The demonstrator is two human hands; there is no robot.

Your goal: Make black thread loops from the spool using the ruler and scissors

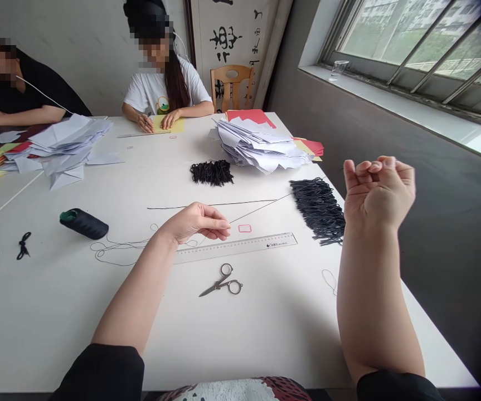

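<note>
A thin dark thread (261, 208) runs taut between my two hands, slanting up to the right. My left hand (200, 221) pinches it above the ruler. My right hand (378, 189) is raised at the right, its fingers closed round the other end. Loose loops of the thread (115, 245) trail from a black spool (83, 223) on the left. Below my left hand lie a clear ruler (236, 246) and metal scissors (222, 283) with parted blades. A black cord (210, 204) lies straight on the table behind the thread.
Bundles of black looped cords (317, 210) (212, 172) lie at the right and centre. Stacked white papers (261, 145) stand behind, more papers (64, 145) at the left. Two people sit across the white table (273, 317); one person (167, 83) writes on yellow paper. A wall borders the right edge.
</note>
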